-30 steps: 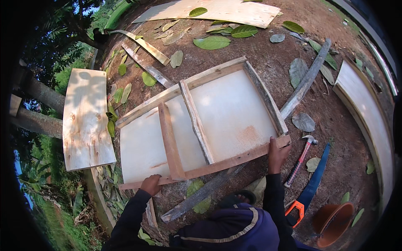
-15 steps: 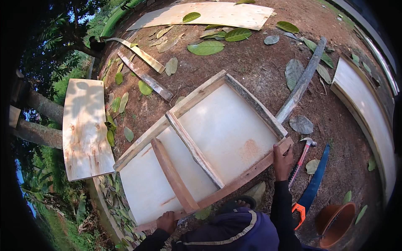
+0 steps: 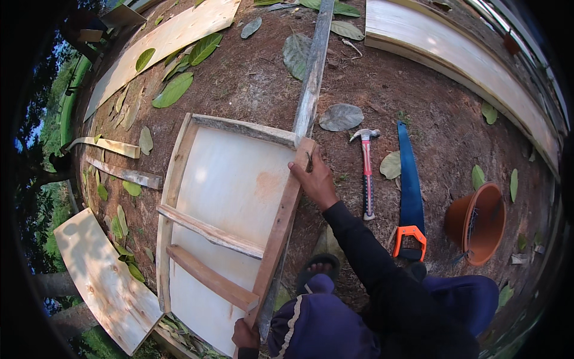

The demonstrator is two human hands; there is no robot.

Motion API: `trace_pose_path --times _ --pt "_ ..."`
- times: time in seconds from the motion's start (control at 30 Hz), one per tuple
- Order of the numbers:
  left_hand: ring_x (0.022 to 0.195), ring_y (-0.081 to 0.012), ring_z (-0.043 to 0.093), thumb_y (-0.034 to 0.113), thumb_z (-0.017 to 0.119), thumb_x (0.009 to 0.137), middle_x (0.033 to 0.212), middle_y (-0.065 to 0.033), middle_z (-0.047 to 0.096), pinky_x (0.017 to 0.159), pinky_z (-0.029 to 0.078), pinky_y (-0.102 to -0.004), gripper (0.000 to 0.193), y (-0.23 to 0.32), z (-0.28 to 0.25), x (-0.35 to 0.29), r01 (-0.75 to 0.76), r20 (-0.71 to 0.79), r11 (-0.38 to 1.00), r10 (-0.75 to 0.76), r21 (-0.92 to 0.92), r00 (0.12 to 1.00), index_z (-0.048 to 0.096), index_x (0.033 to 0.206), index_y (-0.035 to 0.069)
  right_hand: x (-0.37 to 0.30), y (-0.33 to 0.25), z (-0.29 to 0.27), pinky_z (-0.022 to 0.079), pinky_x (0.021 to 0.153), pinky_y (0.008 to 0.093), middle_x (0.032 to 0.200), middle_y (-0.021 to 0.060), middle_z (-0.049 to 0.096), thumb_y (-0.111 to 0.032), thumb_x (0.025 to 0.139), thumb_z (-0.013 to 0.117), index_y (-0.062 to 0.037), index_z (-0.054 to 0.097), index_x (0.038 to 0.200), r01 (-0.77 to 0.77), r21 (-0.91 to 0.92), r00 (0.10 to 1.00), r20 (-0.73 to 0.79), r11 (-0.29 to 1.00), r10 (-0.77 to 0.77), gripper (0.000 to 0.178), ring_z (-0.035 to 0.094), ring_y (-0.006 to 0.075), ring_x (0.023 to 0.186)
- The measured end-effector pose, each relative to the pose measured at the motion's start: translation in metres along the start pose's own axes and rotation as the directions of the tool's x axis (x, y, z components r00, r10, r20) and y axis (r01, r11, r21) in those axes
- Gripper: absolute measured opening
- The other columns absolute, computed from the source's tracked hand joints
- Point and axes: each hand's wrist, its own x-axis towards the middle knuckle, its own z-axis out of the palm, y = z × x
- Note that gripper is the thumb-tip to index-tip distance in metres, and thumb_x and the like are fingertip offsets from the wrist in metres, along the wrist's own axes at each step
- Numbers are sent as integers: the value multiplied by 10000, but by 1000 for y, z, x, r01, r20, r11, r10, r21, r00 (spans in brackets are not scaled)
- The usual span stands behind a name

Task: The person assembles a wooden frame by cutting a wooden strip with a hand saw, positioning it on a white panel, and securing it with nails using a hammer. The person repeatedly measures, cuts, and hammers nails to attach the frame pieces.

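Note:
A wooden frame with a pale panel (image 3: 233, 170) inside it lies in front of me. Two crosspieces span it, one weathered (image 3: 209, 231) and one reddish brown (image 3: 212, 279). My right hand (image 3: 315, 181) grips the frame's right corner, thumb on top of the reddish side rail (image 3: 280, 233). At the near end of that same rail, my left hand (image 3: 246, 335) is closed round the wood, its fingers partly hidden. Right of the frame, a claw hammer (image 3: 367, 173) and a handsaw (image 3: 410, 185) with an orange handle lie on the soil, untouched.
An orange-brown bucket (image 3: 455, 221) rests tilted at the right. A long grey pole (image 3: 312, 78) reaches away from the frame's corner. Plywood boards (image 3: 107, 284) lie at the left and far left, with a long box-like board (image 3: 442, 54) at far right. Large leaves (image 3: 341, 117) litter the soil.
My view has turned to the right, so the frame, boards and tools appear swung round toward the left. Both hands keep their hold on the same rail.

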Motion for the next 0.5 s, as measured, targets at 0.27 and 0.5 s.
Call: trace_pose_path --times 0.27,0.5 --pt "892 -428 660 344 730 858 1012 -231 675 762 529 -522 479 -20 31 5 -166 -104 984 159 -61 982 588 1135 -19 16 -20 -1 492 1027 389 1287 332 630 -398 890 747 187 280 1507 -19 124 995 102 992 6 970 649 367 1203" --pt "951 -508 620 220 673 851 1060 -291 623 808 517 -561 398 -10 45 20 -124 -90 983 113 -132 990 552 1140 -26 7 -16 8 434 1105 389 1431 358 526 -320 880 771 200 246 1512 -28 325 997 74 945 4 972 567 365 1326"
